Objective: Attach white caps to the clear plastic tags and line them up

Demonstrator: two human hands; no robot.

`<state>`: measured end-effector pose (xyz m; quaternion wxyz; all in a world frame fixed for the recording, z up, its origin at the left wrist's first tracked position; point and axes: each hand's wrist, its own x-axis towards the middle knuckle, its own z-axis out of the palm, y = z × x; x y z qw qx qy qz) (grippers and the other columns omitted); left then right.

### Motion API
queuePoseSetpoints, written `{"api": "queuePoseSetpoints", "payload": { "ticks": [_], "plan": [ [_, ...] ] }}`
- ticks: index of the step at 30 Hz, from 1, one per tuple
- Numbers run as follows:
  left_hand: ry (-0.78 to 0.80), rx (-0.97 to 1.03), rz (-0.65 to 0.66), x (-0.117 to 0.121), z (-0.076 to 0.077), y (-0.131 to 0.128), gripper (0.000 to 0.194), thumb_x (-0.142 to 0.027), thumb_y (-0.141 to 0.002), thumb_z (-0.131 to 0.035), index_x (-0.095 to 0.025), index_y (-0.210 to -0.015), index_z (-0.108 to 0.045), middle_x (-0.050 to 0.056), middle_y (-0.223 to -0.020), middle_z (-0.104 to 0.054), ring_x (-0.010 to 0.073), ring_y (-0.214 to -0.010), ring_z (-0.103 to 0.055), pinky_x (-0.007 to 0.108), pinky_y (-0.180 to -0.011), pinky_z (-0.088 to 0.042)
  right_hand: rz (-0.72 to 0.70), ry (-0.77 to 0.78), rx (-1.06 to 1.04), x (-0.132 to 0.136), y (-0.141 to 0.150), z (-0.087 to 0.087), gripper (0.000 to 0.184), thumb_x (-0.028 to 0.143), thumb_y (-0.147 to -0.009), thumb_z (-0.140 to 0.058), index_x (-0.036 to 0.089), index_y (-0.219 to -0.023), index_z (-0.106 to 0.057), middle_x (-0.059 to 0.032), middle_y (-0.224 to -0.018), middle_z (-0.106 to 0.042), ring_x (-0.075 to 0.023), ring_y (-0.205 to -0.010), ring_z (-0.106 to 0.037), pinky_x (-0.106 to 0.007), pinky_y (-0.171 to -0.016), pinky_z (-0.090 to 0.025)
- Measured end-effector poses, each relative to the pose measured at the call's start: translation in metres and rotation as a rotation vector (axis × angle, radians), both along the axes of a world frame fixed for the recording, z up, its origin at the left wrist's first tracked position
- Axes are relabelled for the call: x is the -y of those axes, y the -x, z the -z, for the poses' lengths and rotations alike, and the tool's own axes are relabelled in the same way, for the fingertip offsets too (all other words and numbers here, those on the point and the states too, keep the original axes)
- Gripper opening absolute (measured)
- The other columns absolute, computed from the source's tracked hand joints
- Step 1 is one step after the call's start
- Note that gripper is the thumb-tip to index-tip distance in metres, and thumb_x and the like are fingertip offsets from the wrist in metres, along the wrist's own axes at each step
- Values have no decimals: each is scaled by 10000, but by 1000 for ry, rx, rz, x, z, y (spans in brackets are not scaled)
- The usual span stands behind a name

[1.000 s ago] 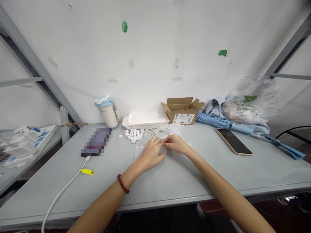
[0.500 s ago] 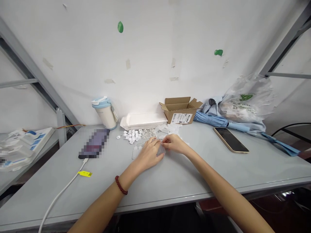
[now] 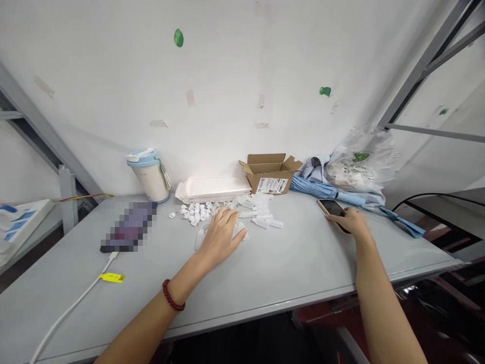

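My left hand (image 3: 221,237) lies palm down with its fingers stretched out. It rests over a clear plastic case (image 3: 199,237) that sits flat on the table, its middle hidden under the hand. At the right, my right hand (image 3: 353,222) has its thumb across a phone (image 3: 332,206) with a dark screen and a light-coloured case. The fingers are round the phone's right side, partly out of sight. Beyond my left hand lies a heap of small white round pieces (image 3: 195,213). Several clear plastic vials (image 3: 261,221) lie right of that hand.
Against the wall stand a tumbler (image 3: 148,179), a stack of white trays (image 3: 212,188) and an opened cardboard box (image 3: 270,181). A folded blue umbrella (image 3: 316,188) and a plastic bag (image 3: 359,164) are at the right. A second phone (image 3: 131,227), with a white cable (image 3: 76,303), lies left.
My right hand has moved from beside the left hand to the phone at the right and taken hold of it. My left hand stays over the clear case. The view has shifted right.
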<state>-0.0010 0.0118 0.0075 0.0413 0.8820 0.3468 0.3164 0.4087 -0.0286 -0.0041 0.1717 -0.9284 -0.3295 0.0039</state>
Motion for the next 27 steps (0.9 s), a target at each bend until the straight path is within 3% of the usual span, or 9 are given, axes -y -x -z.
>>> {"api": "queuePoseSetpoints", "payload": {
  "ticks": [3,7,10,13,16,19,22,27],
  "plan": [
    [-2,13,-14,0,-1,0,303,-290,-850,-519,-148,-1117,-540,105,-1144,-588,290,-1173,-424,477,-959,-396,-28,-101,19,0,-7,9,733,498,-549,-728,71,-1110,-528,-241,-1041,-597,-400,-1008,-556,-472,-778,-468],
    [5,32,-76,-6,-2,6,302,-303,-863,-496,-140,-1112,-544,114,-1126,-594,284,-1149,-438,462,-939,-406,9,-119,-36,-2,-2,4,844,515,-513,-752,53,-1160,-469,-251,-1038,-597,-397,-971,-564,-461,-724,-486],
    [12,53,-135,-14,-1,11,299,-306,-871,-471,-136,-1102,-558,117,-1116,-601,285,-1138,-446,457,-938,-402,-1,-80,-19,1,12,0,790,515,-586,-715,64,-1180,-456,-263,-1109,-561,-410,-1065,-501,-494,-792,-453],
    [47,43,-168,-23,1,15,290,-264,-879,-418,-134,-1082,-580,112,-1110,-611,278,-1124,-452,449,-936,-402,56,-76,123,-2,41,-2,642,438,-719,-618,37,-1192,-447,-292,-1227,-458,-460,-1161,-383,-605,-862,-346],
    [141,-16,-151,-30,2,14,319,-216,-887,-343,-138,-1014,-625,96,-1100,-631,268,-1119,-455,444,-940,-398,-187,-304,364,-13,84,-6,530,334,-782,-556,59,-1217,-431,-269,-1290,-399,-424,-1195,-338,-566,-889,-322],
    [220,-88,-80,-33,3,8,369,-210,-897,-300,-136,-966,-654,84,-1095,-646,263,-1119,-453,438,-941,-396,-698,-438,339,-28,138,-11,286,224,-823,-497,103,-1080,-530,-191,-1148,-535,-293,-1095,-459,-432,-904,-353],
    [223,-129,-43,-35,3,1,382,-239,-910,-294,-152,-993,-657,74,-1117,-640,265,-1122,-449,445,-939,-391,-1093,-324,258,-42,187,-14,226,148,-818,-509,156,-1035,-573,-127,-1114,-582,-242,-1068,-485,-376,-865,-366],
    [163,-193,-53,-36,10,-5,369,-248,-910,-317,-171,-1039,-654,78,-1143,-620,279,-1147,-434,458,-943,-378,-1218,-57,263,-59,224,-16,267,71,-789,-505,157,-1023,-602,-112,-1070,-614,-247,-1031,-500,-367,-818,-359]
  ]
}}
